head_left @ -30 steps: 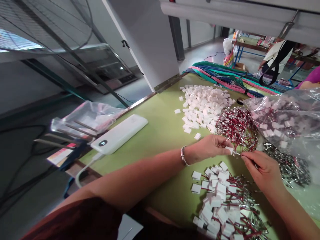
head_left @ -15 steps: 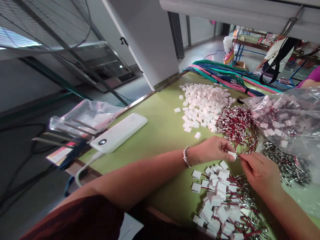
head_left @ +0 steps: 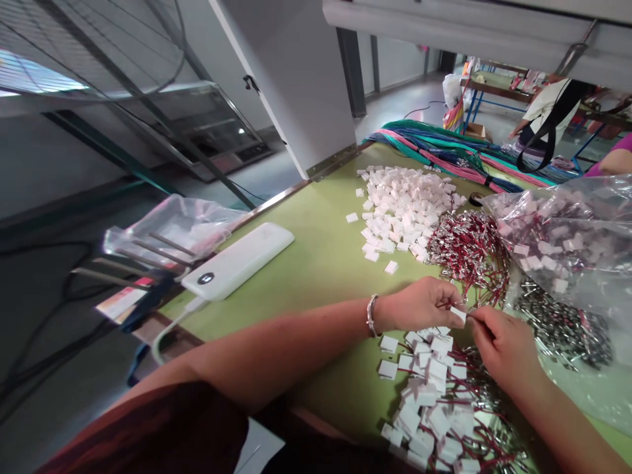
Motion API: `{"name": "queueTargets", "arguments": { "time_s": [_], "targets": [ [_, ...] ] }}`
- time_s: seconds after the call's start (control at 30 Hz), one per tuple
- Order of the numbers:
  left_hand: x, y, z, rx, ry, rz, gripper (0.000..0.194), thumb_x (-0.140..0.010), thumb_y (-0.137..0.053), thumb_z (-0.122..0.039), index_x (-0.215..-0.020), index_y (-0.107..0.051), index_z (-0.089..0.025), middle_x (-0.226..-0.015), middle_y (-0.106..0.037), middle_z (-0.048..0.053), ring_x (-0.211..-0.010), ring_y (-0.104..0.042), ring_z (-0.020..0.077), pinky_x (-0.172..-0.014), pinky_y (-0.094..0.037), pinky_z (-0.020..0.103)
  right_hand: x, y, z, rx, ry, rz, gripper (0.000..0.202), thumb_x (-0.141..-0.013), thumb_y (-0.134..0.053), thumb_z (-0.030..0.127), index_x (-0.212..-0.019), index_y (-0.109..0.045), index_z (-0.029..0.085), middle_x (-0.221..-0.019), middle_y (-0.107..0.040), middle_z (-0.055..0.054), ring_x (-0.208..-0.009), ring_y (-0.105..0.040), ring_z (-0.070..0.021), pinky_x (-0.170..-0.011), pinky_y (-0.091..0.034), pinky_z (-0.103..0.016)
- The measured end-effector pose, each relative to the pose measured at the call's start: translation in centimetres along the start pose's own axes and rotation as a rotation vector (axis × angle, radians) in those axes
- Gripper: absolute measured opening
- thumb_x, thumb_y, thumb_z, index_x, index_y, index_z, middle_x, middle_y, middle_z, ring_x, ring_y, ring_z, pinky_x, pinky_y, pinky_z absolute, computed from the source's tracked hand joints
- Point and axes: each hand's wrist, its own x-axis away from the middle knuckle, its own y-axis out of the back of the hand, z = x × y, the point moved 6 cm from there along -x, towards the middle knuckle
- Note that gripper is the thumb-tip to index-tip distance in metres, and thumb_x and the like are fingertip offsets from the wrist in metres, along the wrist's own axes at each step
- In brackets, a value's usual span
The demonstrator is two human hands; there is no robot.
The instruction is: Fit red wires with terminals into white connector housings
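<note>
My left hand (head_left: 419, 304) pinches a small white connector (head_left: 458, 315) between thumb and fingers. Close against its right side, my right hand (head_left: 503, 336) grips a thin dark wire end that meets the connector. Beyond my hands lie a heap of loose white connectors (head_left: 405, 201) and a tangle of short red wires with metal tips (head_left: 469, 243). Below my hands is a pile of white connectors with red wires attached (head_left: 437, 372). Dark metal-tipped pieces (head_left: 563, 322) lie right of my right hand.
A clear bag of connectors (head_left: 573, 230) rests at the right. A white power bank (head_left: 241, 260) with a cable sits at the table's left edge, beside metal prongs (head_left: 133, 263). Bundled coloured cables (head_left: 434, 155) lie at the back. People are partly visible beyond.
Both hands have shifted slightly downward, with the connector and wire still held between them. The whole view has moved a little.
</note>
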Motion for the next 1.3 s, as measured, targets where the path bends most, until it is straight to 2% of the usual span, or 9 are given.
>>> {"name": "queueTargets", "arguments": {
  "time_s": [0.2, 0.33, 0.6, 0.77, 0.9, 0.97, 1.03, 1.17, 1.3],
  "targets": [
    [0.2, 0.0, -0.6, 0.191, -0.007, 0.205, 0.028, -0.064, -0.082, -0.030, -0.082, -0.066, -0.015, -0.064, -0.063, -0.004, -0.057, -0.051, 0.0063, -0.051, -0.040, 0.019, -0.5, 0.5, 0.1, -0.395, -0.172, 0.112, 0.026, -0.088, -0.049, 0.031, -0.066, -0.057, 0.020, -0.051, -0.054, 0.005, -0.047, -0.049, -0.0107, -0.046, -0.035, -0.020],
    [0.2, 0.1, -0.4, 0.241, 0.024, 0.270, 0.032, -0.061, -0.085, -0.033, -0.082, -0.068, -0.015, -0.066, -0.066, -0.002, -0.059, -0.056, 0.0080, -0.054, -0.044, 0.020, -0.6, 0.4, -0.1, -0.424, -0.170, 0.155, 0.024, -0.087, -0.052, 0.030, -0.066, -0.058, 0.020, -0.054, -0.055, 0.005, -0.051, -0.050, -0.0103, -0.050, -0.037, -0.020],
    [-0.2, 0.1, 0.0, -0.037, -0.003, -0.006, 0.014, -0.072, -0.074, -0.024, -0.081, -0.068, -0.015, -0.059, -0.053, -0.006, -0.054, -0.042, 0.0058, -0.051, -0.035, 0.020, -0.1, -0.5, -1.0, -0.217, -0.139, 0.084, 0.024, -0.090, -0.048, 0.031, -0.073, -0.061, 0.020, -0.056, -0.059, 0.003, -0.049, -0.052, -0.0121, -0.049, -0.035, -0.023],
    [-0.4, 0.4, -0.2, -0.162, 0.018, -0.017, 0.021, -0.075, -0.072, -0.031, -0.087, -0.069, -0.014, -0.061, -0.051, -0.005, -0.056, -0.042, 0.0074, -0.053, -0.034, 0.022, 0.0, -0.4, -1.3, -0.170, -0.177, 0.078, 0.023, -0.090, -0.048, 0.032, -0.073, -0.060, 0.021, -0.056, -0.059, 0.003, -0.050, -0.053, -0.0128, -0.050, -0.036, -0.023],
    [-0.4, 1.6, -0.5, -0.166, -0.025, -0.088, 0.030, -0.080, -0.068, -0.032, -0.103, -0.064, -0.014, -0.078, -0.061, 0.000, -0.067, -0.051, 0.0099, -0.063, -0.042, 0.023, 0.1, -0.2, -1.8, -0.056, -0.180, 0.061, 0.022, -0.091, -0.049, 0.031, -0.076, -0.061, 0.021, -0.064, -0.063, 0.001, -0.057, -0.056, -0.0147, -0.056, -0.039, -0.025],
    [-0.4, 2.1, -0.6, -0.198, -0.040, -0.135, 0.021, -0.088, -0.058, -0.031, -0.098, -0.064, -0.013, -0.085, -0.063, 0.003, -0.074, -0.054, 0.0107, -0.070, -0.045, 0.024, 0.2, -0.4, -1.9, -0.011, -0.159, 0.071, 0.021, -0.091, -0.049, 0.029, -0.077, -0.062, 0.021, -0.070, -0.065, 0.000, -0.064, -0.059, -0.0161, -0.059, -0.041, -0.027],
    [-0.4, 2.4, -0.6, -0.255, -0.031, -0.175, 0.025, -0.094, -0.047, -0.030, -0.085, -0.064, -0.013, -0.082, -0.063, 0.003, -0.073, -0.054, 0.0103, -0.073, -0.045, 0.025, 0.3, -0.6, -1.6, 0.019, -0.122, 0.077, 0.021, -0.091, -0.049, 0.028, -0.077, -0.063, 0.021, -0.073, -0.065, -0.001, -0.068, -0.060, -0.0172, -0.062, -0.042, -0.028],
    [-0.2, 2.6, -0.9, -0.294, -0.032, -0.217, 0.033, -0.094, -0.046, -0.029, -0.067, -0.059, -0.014, -0.068, -0.058, 0.000, -0.066, -0.052, 0.0096, -0.068, -0.043, 0.024, 0.8, -1.3, 0.5, 0.069, -0.023, 0.200, 0.021, -0.090, -0.050, 0.023, -0.078, -0.067, 0.022, -0.075, -0.064, -0.003, -0.069, -0.060, -0.0181, -0.062, -0.044, -0.030],
    [-0.3, 2.1, -0.7, -0.293, -0.017, -0.193, 0.025, -0.089, -0.050, -0.028, -0.076, -0.065, -0.014, -0.064, -0.057, -0.001, -0.062, -0.051, 0.0098, -0.060, -0.041, 0.022, 1.2, -0.3, 2.4, 0.134, 0.141, 0.362, 0.020, -0.086, -0.052, 0.017, -0.082, -0.071, 0.023, -0.077, -0.065, -0.004, -0.073, -0.062, -0.0205, -0.067, -0.046, -0.034]
  ]
}}
